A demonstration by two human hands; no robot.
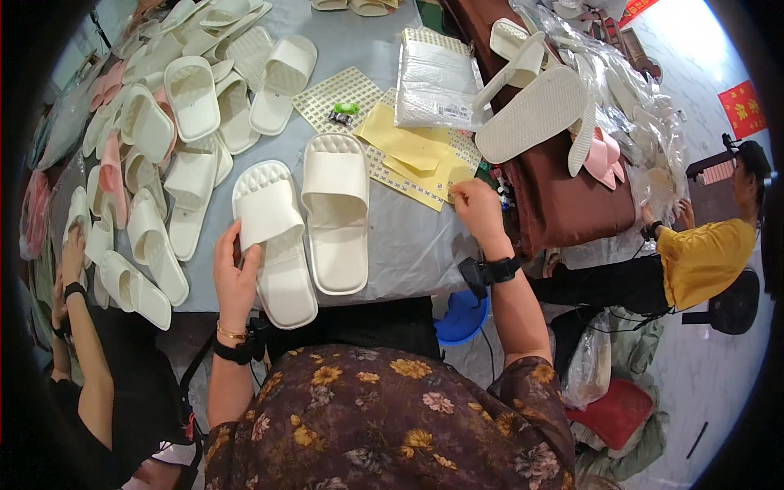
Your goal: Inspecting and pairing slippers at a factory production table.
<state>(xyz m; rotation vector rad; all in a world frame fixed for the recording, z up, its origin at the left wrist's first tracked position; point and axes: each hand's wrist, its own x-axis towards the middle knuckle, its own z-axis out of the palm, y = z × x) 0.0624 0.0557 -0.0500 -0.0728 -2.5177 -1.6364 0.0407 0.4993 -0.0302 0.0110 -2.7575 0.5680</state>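
Observation:
Two white slippers lie side by side at the table's front edge. At the edge of the left white slipper (286, 273) is my left hand (235, 276), its thumb over the sole and its fingers along the outer side. The right white slipper (339, 237) lies flat, untouched. My right hand (478, 212) is closed, fingertips pinched at the right end of a yellow sticker sheet (406, 181); what is between them, if anything, is too small to make out. Yellow backing paper (404, 135) covers part of the sheets.
Many white and pink slippers (192, 98) are heaped at left, with a co-worker's hand (73, 253) beside them. A silver bubble mailer (437, 82) lies behind the sheets. More slippers (535, 114) rest on brown fabric (572, 204) at right. A person in yellow (706, 261) sits beyond.

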